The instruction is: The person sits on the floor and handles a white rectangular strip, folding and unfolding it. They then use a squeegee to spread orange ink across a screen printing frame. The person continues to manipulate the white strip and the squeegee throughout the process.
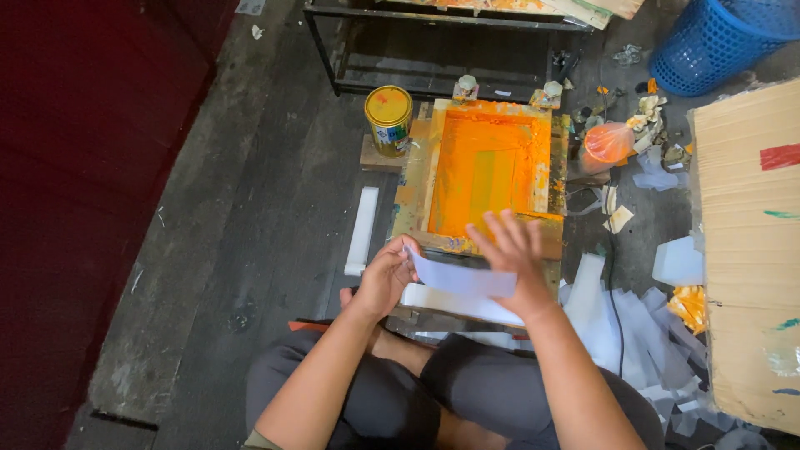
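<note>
I sit cross-legged on a dark plank floor with a white strip (462,279) held up between my hands, just above my knees. My left hand (385,279) is curled shut on the strip's left end, thumb and fingers pinching it. My right hand (512,250) lies on the strip's right part with fingers spread wide and straight; I cannot tell whether the thumb grips underneath. Just below the strip lies a stack (458,304) of more white strips. Right behind my hands sits a wooden frame (492,171) smeared with orange ink. Left of the frame stands a yellow can (389,119). A loose white strip (362,231) lies on the floor at left. At right, a heap of white sheets (625,325) lies beside a cardboard slab (746,250), and a blue basket (721,42) stands far right.
</note>
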